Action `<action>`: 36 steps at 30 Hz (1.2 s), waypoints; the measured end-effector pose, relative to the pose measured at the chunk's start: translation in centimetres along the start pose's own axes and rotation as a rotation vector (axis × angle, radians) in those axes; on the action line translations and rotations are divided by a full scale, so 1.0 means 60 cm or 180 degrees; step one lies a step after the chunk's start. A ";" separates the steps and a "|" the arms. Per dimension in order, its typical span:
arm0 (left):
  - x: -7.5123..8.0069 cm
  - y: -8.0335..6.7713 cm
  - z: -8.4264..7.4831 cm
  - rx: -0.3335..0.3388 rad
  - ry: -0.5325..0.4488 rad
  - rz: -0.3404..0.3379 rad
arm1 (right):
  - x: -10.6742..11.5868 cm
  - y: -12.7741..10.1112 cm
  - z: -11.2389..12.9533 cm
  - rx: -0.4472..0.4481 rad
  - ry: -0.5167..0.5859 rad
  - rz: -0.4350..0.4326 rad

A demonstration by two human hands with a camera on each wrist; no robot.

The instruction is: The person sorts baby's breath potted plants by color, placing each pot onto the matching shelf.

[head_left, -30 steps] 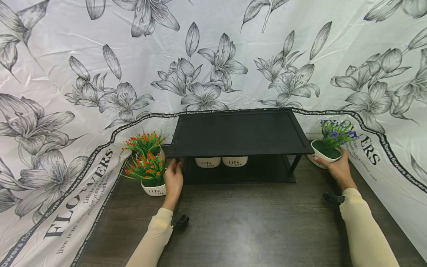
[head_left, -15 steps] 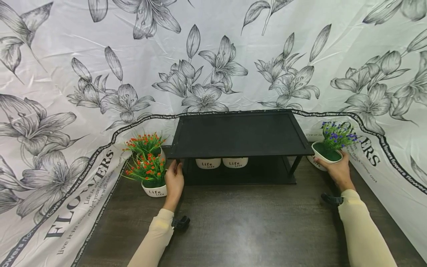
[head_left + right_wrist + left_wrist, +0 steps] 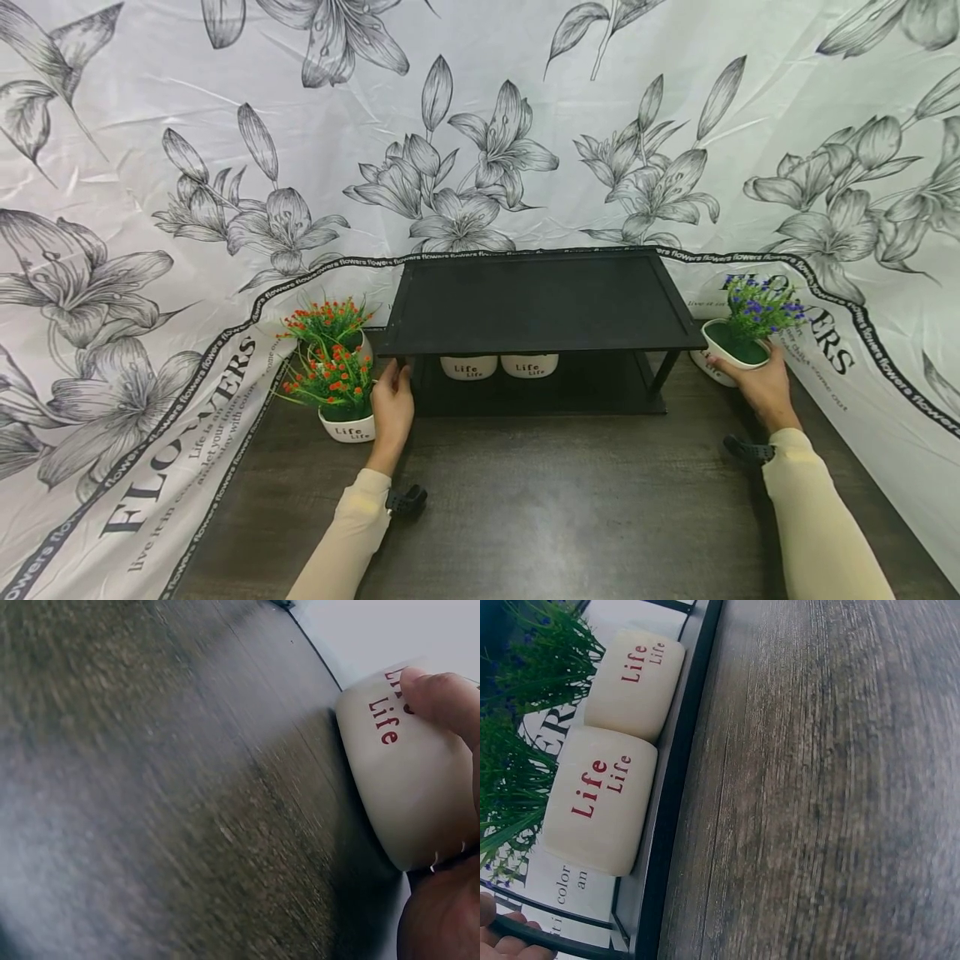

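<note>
In the head view, my left hand [image 3: 392, 407] grips the front left post of a black two-tier shelf rack. The left wrist view shows its curled fingers [image 3: 514, 944] round that black post [image 3: 570, 943]. At the right, my right hand [image 3: 762, 385] holds a white pot [image 3: 738, 343] of green grass with purple flowers [image 3: 765, 307]. Its thumb [image 3: 442, 697] lies across the red "Life" lettering in the right wrist view, and the pot's base is close over the tabletop. The rack's top panel [image 3: 540, 300] spans between both hands.
Two white "Life" pots [image 3: 600, 802] with purple-flowered plants stand on the rack's lower tier. Left of the rack, beside my left hand, are two orange-flowered pots, the front one [image 3: 348, 428] nearer me. A white flower-print cloth [image 3: 480, 125] rises behind the dark wooden table [image 3: 555, 508].
The purple flowers in my right hand's pot sit very slightly lower than one second ago. My left hand keeps its grip on the rack's post.
</note>
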State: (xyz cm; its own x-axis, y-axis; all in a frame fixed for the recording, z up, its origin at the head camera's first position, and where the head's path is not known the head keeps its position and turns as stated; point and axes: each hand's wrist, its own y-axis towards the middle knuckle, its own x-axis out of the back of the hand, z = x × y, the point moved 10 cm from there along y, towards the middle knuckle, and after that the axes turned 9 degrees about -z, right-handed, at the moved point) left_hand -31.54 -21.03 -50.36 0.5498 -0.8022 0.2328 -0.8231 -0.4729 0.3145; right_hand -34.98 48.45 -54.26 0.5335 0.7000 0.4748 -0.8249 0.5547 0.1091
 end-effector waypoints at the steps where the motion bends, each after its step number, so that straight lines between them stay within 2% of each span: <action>1: 0.000 0.000 0.000 0.0000 -0.0001 -0.0003 | 0.001 0.000 0.000 0.0007 0.0001 -0.0007; 10: 0.001 0.000 -0.002 -0.0043 -0.0027 -0.0044 | 0.014 0.000 -0.009 0.0051 -0.0179 0.0024; 19: 0.000 -0.001 -0.001 0.0003 -0.0034 0.0027 | 0.032 -0.020 0.011 0.0206 -0.0264 0.0109; 36: 0.000 0.000 -0.001 0.0006 -0.0072 -0.0002 | 0.067 -0.046 0.036 0.0429 -0.0474 0.0207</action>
State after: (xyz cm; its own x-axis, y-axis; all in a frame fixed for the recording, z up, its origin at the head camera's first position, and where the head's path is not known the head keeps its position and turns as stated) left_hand -31.52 -20.98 -50.30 0.5469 -0.8099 0.2119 -0.8231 -0.4740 0.3127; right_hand -30.97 48.73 -50.77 0.4531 0.6524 0.6075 -0.8795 0.4384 0.1851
